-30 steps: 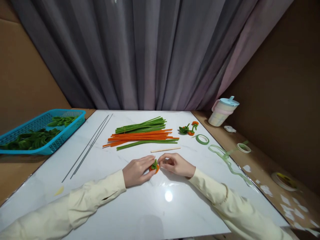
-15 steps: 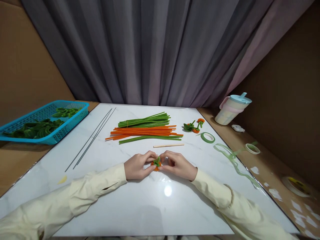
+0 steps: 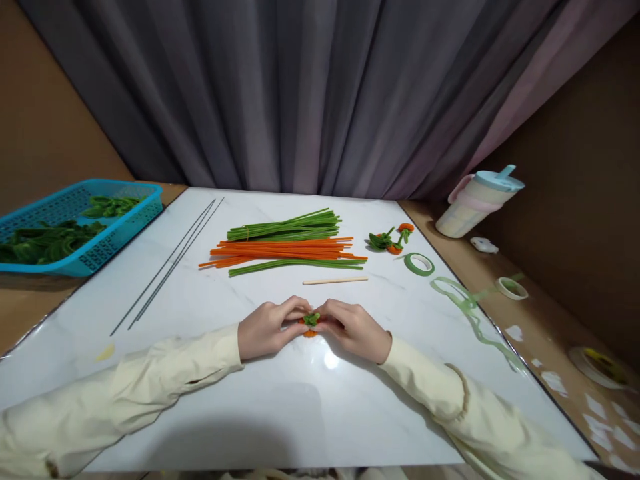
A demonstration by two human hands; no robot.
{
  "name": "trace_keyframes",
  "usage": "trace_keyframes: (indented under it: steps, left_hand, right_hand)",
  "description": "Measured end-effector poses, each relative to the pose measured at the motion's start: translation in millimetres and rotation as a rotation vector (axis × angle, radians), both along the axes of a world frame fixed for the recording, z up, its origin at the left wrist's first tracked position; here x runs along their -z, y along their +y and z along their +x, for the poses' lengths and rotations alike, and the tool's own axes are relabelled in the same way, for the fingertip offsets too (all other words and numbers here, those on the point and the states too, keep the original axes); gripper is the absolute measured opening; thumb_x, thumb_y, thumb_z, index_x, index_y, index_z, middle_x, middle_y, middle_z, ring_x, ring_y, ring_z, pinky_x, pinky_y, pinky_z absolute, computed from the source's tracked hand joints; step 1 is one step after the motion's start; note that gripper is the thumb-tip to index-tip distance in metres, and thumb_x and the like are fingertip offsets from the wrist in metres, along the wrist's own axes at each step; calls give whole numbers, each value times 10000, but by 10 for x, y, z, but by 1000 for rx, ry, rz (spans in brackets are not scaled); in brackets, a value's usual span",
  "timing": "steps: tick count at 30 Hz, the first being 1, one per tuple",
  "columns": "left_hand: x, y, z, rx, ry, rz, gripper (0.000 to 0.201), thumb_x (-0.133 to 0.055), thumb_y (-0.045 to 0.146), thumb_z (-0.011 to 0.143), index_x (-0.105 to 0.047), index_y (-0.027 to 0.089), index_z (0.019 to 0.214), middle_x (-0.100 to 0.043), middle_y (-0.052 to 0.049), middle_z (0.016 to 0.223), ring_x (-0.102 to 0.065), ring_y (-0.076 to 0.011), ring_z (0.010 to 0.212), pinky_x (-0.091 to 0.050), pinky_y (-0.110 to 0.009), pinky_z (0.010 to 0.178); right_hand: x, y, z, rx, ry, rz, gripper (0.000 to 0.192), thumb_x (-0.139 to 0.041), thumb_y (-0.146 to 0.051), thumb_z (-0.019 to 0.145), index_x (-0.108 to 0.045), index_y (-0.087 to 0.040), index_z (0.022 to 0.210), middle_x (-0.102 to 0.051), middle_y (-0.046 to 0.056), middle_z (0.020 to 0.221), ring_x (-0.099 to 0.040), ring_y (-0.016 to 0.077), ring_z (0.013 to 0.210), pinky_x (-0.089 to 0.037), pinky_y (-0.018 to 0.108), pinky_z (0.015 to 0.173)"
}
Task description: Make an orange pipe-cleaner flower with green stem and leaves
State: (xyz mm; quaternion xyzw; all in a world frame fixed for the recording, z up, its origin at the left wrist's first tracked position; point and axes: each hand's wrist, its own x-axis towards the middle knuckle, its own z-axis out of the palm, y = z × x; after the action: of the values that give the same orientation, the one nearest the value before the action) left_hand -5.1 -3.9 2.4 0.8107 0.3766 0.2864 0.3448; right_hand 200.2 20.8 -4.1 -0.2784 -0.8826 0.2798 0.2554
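At bench centre, left to right: left hand [image 3: 267, 328] closed further than a second ago, fingertips pinching small green-and-orange piece [image 3: 311, 323]; piece now nearly hidden, orange just showing beneath; right hand [image 3: 353, 328], earlier apart, now pressed in, fingers curled on same piece; piece held low over bench [image 3: 210, 393], squeezed between both

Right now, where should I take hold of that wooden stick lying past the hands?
Pinch the wooden stick around its middle, coming straight down from above. It lies flat and alone on the marble table, crosswise, with bare space along both long sides for fingertips.
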Motion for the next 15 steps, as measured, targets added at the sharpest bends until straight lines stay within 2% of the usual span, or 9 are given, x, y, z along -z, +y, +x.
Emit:
trace_keyframes:
  steps: [6, 15]
  left_hand:
    - [21, 6, -18, 6, 35, 16, 203, -484, 200, 856, -451, 206, 1056, -705, 15, 914, -659, -111, 847, -487, -203, 719]
    - [34, 17, -31, 19, 93, 50, 220, -468, 219, 863, -469, 195, 1082, -701, 0, 914, -660, -133, 808, -492, -222, 687]
  right_hand:
    - [20, -1, -16, 29, 11, -13, 103, -485, -188, 858, -510, -168, 760, -595, 33, 705, -559, 131, 618, -417, 220, 577]
    - [43, 4, -14, 30, 19, 29, 142, -476, -166, 845, -482, -174, 703, -569, 19, 650, -521, 123, 563, -397, 215, 541]
